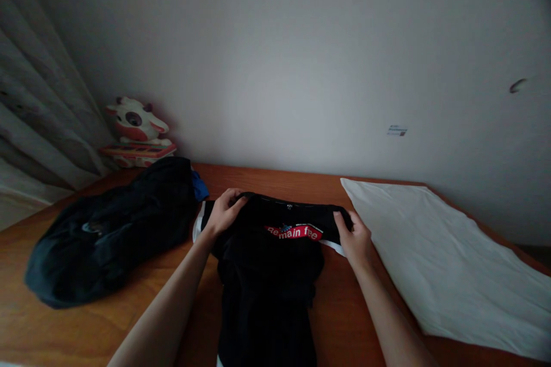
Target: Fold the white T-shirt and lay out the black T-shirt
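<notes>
A black T-shirt [267,292] with white trim and a red "Remain free" print lies in front of me on the wooden surface. Its upper part is bunched and raised between my hands. My left hand [224,211] grips the upper left corner, thumb on top of the cloth. At the upper right corner, my right hand [353,235] pinches the fabric between thumb and fingers. A small pale mark shows along the top edge between them. The shirt's lower end runs out of view at the bottom.
Left of the shirt lies a dark garment [124,235] with a blue piece [199,186] at its end. A white cloth [447,258] is spread on the right. Behind stands a cow-shaped toy keyboard [138,149] beside a curtain [38,103]. The wooden surface [267,178] meets a wall.
</notes>
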`<action>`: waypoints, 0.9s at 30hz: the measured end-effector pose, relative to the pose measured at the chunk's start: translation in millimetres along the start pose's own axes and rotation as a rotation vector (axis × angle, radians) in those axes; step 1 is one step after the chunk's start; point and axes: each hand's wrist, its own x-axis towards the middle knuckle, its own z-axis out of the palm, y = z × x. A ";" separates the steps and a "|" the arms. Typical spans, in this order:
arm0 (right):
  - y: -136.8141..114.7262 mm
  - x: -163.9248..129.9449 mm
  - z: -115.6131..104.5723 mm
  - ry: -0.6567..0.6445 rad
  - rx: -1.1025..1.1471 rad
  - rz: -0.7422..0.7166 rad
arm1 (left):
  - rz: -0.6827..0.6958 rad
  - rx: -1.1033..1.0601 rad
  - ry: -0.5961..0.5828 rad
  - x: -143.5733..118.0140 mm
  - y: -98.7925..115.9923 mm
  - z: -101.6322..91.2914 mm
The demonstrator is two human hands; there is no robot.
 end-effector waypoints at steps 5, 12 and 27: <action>-17.8 28.4 1.7 -0.061 0.021 -0.023 | -0.047 0.022 0.001 17.3 20.1 -12.3; -57.2 89.0 -4.3 -0.301 -0.090 -0.078 | -0.030 0.457 -0.047 52.0 53.6 -43.9; -90.5 90.2 -78.1 -1.320 -0.281 0.324 | -0.376 0.220 -1.062 26.3 79.1 -81.7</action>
